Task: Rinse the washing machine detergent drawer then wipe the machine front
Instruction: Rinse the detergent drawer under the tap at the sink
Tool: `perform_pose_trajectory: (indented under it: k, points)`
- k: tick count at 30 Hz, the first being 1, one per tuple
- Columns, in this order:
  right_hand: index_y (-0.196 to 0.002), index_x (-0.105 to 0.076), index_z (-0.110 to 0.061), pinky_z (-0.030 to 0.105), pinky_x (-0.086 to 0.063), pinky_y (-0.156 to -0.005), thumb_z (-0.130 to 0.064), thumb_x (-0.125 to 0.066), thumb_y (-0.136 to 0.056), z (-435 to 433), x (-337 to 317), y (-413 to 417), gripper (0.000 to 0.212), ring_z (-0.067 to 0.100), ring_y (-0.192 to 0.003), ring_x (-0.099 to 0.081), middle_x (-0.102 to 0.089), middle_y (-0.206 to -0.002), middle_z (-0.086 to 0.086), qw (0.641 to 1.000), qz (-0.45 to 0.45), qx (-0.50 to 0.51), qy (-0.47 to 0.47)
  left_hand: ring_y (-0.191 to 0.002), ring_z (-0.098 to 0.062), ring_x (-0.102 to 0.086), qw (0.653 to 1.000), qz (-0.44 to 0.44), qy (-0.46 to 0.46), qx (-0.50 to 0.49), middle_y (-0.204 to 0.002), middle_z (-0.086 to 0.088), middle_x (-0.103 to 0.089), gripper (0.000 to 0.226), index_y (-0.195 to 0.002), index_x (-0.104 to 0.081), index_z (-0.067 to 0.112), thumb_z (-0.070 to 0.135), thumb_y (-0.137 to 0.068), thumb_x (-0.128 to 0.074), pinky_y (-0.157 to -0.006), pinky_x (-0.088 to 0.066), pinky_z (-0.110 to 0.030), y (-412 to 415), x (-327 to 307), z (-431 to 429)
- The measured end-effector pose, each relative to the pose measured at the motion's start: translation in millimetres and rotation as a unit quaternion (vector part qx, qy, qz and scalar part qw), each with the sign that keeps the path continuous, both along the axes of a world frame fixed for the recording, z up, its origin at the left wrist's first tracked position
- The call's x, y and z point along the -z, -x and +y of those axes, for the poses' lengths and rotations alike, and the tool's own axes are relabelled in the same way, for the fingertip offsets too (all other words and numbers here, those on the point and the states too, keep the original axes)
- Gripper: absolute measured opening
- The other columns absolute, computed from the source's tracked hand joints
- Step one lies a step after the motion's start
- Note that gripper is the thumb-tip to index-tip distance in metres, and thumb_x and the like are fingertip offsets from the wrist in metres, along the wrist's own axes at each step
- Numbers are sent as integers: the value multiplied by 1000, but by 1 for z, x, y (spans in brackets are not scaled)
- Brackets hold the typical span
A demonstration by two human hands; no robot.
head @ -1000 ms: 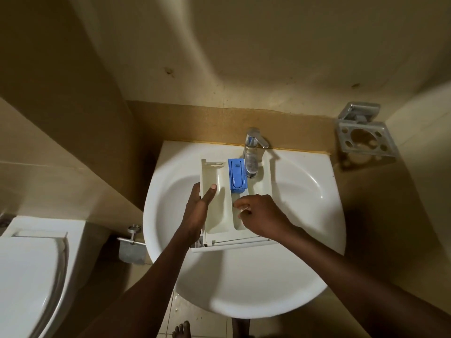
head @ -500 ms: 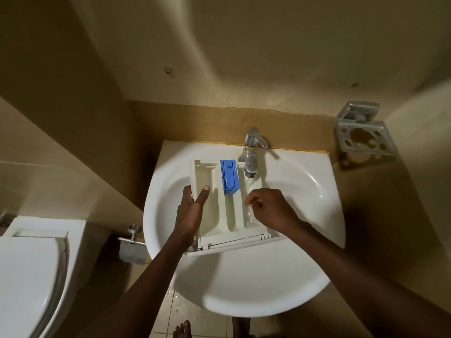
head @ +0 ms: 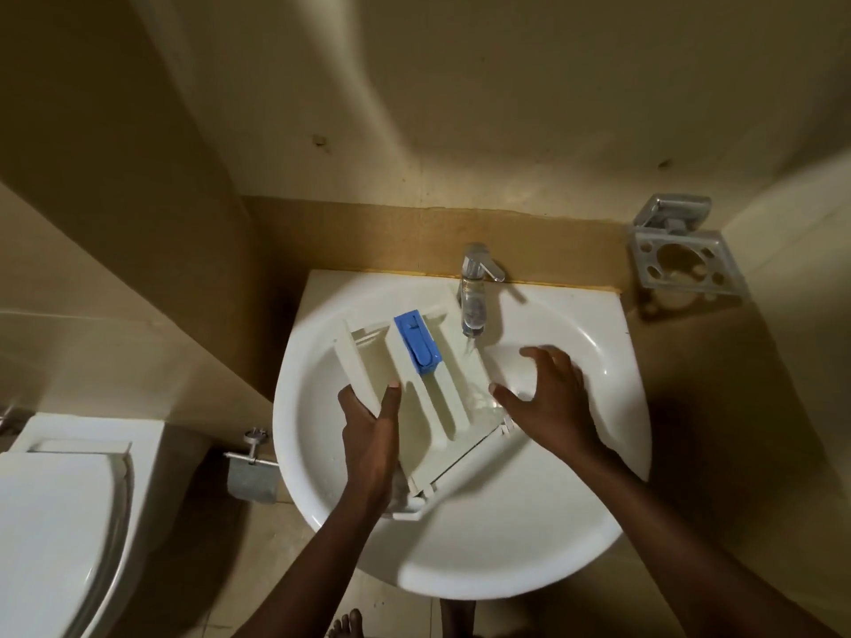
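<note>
one detergent drawer point(head: 449, 407) lying in one sink point(head: 460, 559), left of centre, far end pointing toward 11 o'clock. one blue cap point(head: 416, 345) sitting on its middle section. one tap point(head: 474, 287) at basin's 12 o'clock, water running onto drawer's right side. two hands: left hand point(head: 368, 425) gripping drawer's left wall, thumb inside. right hand point(head: 545, 398) spreading its fingers, holding nothing, just beside drawer's right edge; contact unclear. bare basin showing at 3 and 6 o'clock. one toilet point(head: 60, 522) at 8 o'clock, one metal holder point(head: 686, 260) at 2 o'clock.
</note>
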State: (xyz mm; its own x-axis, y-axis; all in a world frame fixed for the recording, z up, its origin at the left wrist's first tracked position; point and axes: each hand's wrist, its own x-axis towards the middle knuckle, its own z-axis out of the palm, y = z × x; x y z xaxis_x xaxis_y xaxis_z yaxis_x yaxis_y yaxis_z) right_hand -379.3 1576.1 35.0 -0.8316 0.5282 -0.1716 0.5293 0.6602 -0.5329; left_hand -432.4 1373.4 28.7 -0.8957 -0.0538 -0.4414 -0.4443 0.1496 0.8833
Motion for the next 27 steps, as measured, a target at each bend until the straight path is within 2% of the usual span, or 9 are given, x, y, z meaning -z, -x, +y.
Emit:
perform_pose_trajectory:
  k: [2,4,7,9,12,15,20,23,27]
  points:
    - [-129,-50,-24,34,-41,-100,-54,-71,-78,2,1,-1,63,21,-121,-50,-53,-129,1,985,-69,69,142,-102,-17,-61,996,-30,-60,-53,-114,5,-62,45,-128,-41,22,42,-93,-60,-96,-51,-46,-1,5,6]
    - [-124,-50,-28,39,-50,-95,-54,-72,-78,4,0,1,58,20,-105,-60,-59,-117,1,960,-44,136,240,-108,-21,-62,986,-67,-126,-90,-119,3,-62,47,-130,-39,25,44,-93,-60,-97,-51,-50,-5,11,12]
    - [-126,-45,-29,48,-60,-76,-42,-76,-79,7,3,9,58,24,-91,-69,-66,-113,4,881,11,237,409,-115,-22,-63,955,-102,-247,-130,-127,0,-62,42,-129,-38,31,41,-95,-60,-100,-50,-48,-19,16,26]
    - [-128,-46,-29,44,-60,-62,-38,-71,-84,6,2,14,51,30,-92,-70,-68,-114,5,842,21,244,481,-117,-22,-61,930,-119,-312,-152,-132,-3,-60,35,-126,-38,34,38,-97,-57,-100,-50,-46,-26,15,39]
    - [-123,-53,-25,35,-55,-56,-25,-61,-89,13,0,21,35,29,-88,-69,-70,-109,8,855,37,229,465,-117,-20,-62,915,-129,-357,-137,-134,-3,-60,32,-119,-40,40,36,-95,-60,-95,-52,-42,-32,16,49]
    - [-115,-59,-21,36,-55,-62,-15,-52,-87,20,4,17,30,29,-90,-67,-69,-107,11,867,41,250,428,-122,-24,-60,924,-116,-362,-53,-135,-3,-62,57,-137,-43,35,39,-87,-70,-102,-48,-51,-27,11,39]
    - [-111,-60,-26,49,-58,-78,-27,-46,-72,3,15,6,42,26,-88,-67,-71,-99,4,903,50,243,350,-121,-33,-60,944,-102,-313,8,-129,-9,-66,46,-135,-58,30,42,-91,-61,-78,-57,-53,6,6,-2]
    - [-109,-58,-26,43,-55,-79,-30,-50,-84,-7,-1,13,26,21,-87,-63,-67,-95,-2,920,95,219,310,-112,-30,-60,940,-116,-321,24,-129,-11,-66,42,-133,-59,28,40,-93,-59,-89,-54,-59,15,9,-15]
    - [-123,-55,-24,36,-45,-80,-29,-50,-86,-14,-4,14,37,23,-97,-59,-63,-107,1,922,137,220,287,-102,-28,-62,928,-154,-340,18,-120,-11,-69,41,-135,-58,22,30,-94,-57,-99,-47,-60,20,16,-17]
